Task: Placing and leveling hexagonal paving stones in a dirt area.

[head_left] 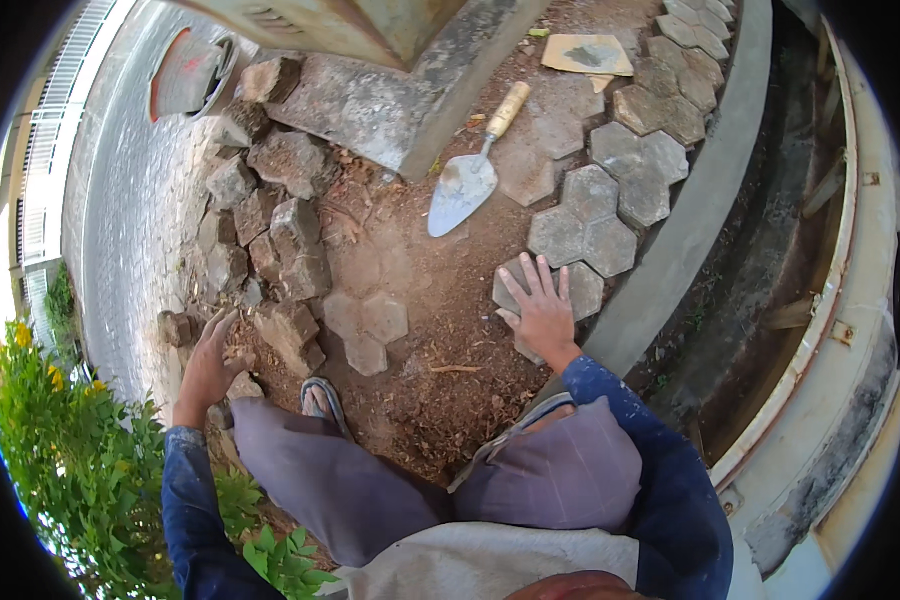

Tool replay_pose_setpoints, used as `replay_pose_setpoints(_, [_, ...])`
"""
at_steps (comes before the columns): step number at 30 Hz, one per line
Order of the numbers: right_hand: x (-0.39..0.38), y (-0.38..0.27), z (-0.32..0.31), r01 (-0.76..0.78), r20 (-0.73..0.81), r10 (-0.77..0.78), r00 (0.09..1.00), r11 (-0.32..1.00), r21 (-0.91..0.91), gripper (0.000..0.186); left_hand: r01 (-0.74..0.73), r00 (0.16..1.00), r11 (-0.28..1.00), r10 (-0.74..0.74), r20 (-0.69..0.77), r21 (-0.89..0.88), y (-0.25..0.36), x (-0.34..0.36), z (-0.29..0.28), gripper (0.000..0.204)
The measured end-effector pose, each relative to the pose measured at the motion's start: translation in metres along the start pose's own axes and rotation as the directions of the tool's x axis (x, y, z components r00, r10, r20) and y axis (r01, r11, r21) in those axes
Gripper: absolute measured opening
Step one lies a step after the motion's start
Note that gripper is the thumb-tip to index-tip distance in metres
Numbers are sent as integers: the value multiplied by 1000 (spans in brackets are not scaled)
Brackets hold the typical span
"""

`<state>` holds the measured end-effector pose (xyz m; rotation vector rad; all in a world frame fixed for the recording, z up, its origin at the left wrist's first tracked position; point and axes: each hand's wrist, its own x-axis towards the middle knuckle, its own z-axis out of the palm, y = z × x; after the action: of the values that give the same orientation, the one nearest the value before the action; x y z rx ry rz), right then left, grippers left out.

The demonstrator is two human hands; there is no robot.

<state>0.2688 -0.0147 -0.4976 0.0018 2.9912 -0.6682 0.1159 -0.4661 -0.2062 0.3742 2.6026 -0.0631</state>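
Note:
My right hand [542,315] lies with its fingers spread on a grey three-lobed concrete paver [585,290], at the near end of a row of laid pavers [582,222]. To the left, my left hand [208,368] hangs open, fingers and thumb apart, beside a heap of loose, dirt-covered pavers [288,338]; nothing shows in its grip. A pointing trowel [462,192] with a wooden handle rests on the soil ahead of me, blade toward me. One more three-lobed paver [367,330] sits low in the soil between my hands.
A concrete kerb [685,265] borders the laid row, with a deep drain channel [745,230] beyond it. Ahead stands a metal cabinet on a concrete plinth [355,110]. A bucket [192,75] is at the far left, a flat yellowish board [587,55] at the far right. Leafy plants [80,460] grow near left.

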Motion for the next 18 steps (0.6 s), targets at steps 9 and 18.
replay_pose_setpoints(9, [4, -21, -35, 40, 232, 29, 972, 956, -290, 90, 126, 970, 984, -148, -192, -125, -156, 16, 131, 71])
replay_pose_setpoints(18, [90, -206, -16, 173, 529, -182, 829, 983, 67, 118, 101, 573, 675, -640, -512, -731, -310, 204, 181, 68])
